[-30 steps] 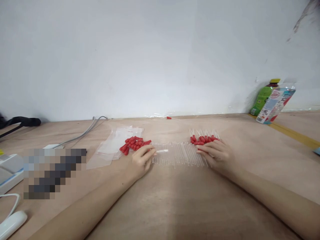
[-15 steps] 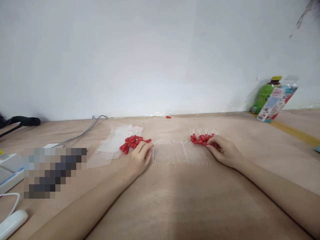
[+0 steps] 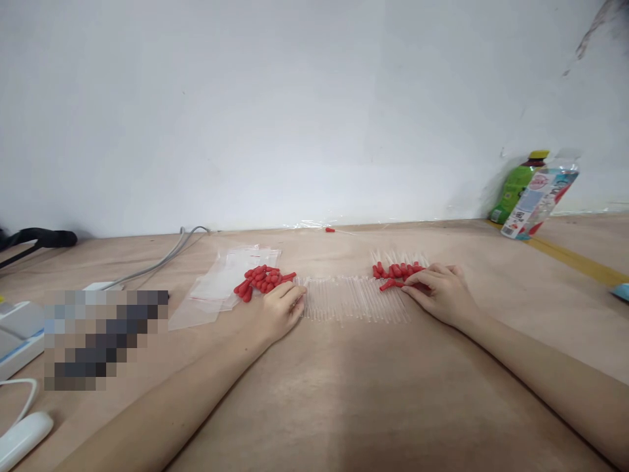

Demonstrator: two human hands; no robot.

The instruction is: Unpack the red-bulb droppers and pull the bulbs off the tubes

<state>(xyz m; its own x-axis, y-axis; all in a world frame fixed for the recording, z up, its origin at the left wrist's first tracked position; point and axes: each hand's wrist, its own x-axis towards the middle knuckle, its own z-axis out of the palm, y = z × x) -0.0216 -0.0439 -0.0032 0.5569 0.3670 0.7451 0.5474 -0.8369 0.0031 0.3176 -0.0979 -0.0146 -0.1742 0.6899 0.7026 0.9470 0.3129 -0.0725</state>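
A row of clear glass tubes (image 3: pixel 354 298) lies across the wooden table (image 3: pixel 344 393). My left hand (image 3: pixel 280 311) rests at the row's left end, fingers curled against the tubes. Just behind it is a heap of red rubber bulbs (image 3: pixel 260 278). My right hand (image 3: pixel 439 292) sits at the row's right end, its fingers pinching a red-bulbed dropper (image 3: pixel 390 284) at the edge of a pile of finished droppers (image 3: pixel 398 270).
Clear plastic bags (image 3: pixel 223 285) lie left of the red bulbs. A grey cable (image 3: pixel 162 262) runs to the wall. White devices (image 3: pixel 19 334) sit at the far left. Two bottles (image 3: pixel 533 190) lean against the wall at right. One stray dropper (image 3: pixel 331 230) lies by the wall.
My right hand slid from lying flat on the tubes to pinching a red-bulbed dropper by the right pile. My left hand shifted slightly at the row's left end.
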